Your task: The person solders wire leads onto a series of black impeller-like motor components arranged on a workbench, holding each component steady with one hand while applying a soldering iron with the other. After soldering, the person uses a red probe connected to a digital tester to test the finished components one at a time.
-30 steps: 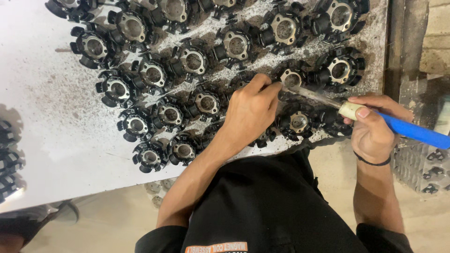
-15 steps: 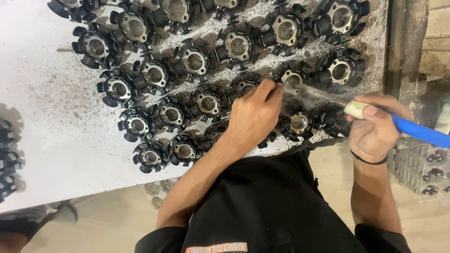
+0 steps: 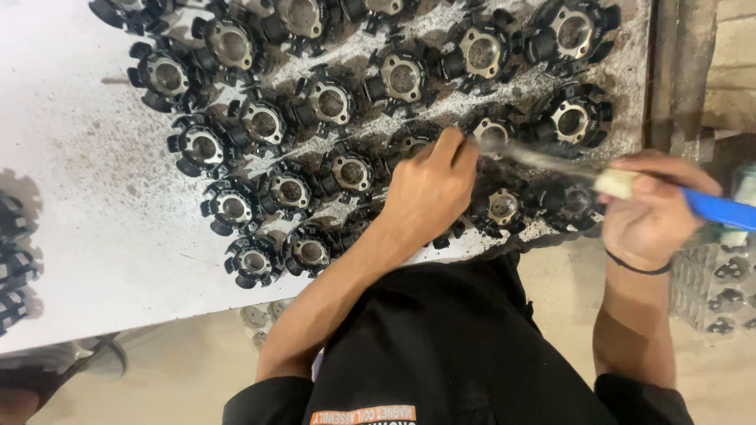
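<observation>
Several black round toothed metal parts with silvery centres [image 3: 332, 101] lie in rows on a white, speckled table [image 3: 87, 197]. My left hand [image 3: 429, 193] rests on top of one of these parts in the middle row, its fingers pressing the part [image 3: 412, 139] down. My right hand [image 3: 654, 212] grips a blue-handled brush [image 3: 728, 208] at the table's right edge. The brush's bristles [image 3: 543, 157] reach left, blurred, toward the part [image 3: 492, 130] beside my left fingertips.
More black toothed parts [image 3: 14, 260] sit at the far left edge. A grey tray with similar parts [image 3: 720, 287] stands low at the right. A dark metal post [image 3: 677, 71] runs along the table's right side. My black shirt [image 3: 441, 346] fills the bottom centre.
The brush tip has swept a little along the parts near my left fingertips. My left hand stays pressed on the same part.
</observation>
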Action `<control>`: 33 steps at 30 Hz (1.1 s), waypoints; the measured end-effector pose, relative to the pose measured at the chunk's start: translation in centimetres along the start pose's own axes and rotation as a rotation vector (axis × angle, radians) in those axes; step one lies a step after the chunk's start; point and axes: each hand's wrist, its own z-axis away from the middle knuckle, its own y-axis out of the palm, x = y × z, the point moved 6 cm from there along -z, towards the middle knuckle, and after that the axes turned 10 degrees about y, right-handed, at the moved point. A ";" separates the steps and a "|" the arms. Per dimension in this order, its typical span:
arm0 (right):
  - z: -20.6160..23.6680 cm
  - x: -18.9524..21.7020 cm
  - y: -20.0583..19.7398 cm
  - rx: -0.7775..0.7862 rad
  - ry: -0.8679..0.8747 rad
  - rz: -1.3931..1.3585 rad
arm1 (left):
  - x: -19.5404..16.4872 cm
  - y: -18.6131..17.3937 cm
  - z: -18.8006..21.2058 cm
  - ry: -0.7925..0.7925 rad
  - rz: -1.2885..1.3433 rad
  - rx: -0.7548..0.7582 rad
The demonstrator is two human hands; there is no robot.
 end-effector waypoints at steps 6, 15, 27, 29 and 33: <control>-3.3 1.6 2.0 0.009 -0.047 -0.014 | -4.4 -8.8 -1.7 0.154 -0.042 -0.125; -6.1 -1.1 7.0 0.036 -0.053 0.062 | 4.9 -2.4 -5.5 0.012 -0.204 -0.108; -5.6 -1.6 6.7 -0.045 -0.024 0.102 | 6.8 -0.7 -3.9 -0.018 -0.164 -0.164; -5.5 -1.6 6.7 -0.046 -0.032 0.098 | 7.1 -0.4 -4.2 0.003 -0.108 -0.134; -5.7 -1.4 7.0 -0.011 -0.035 0.091 | 7.7 0.0 -5.3 0.040 -0.024 -0.095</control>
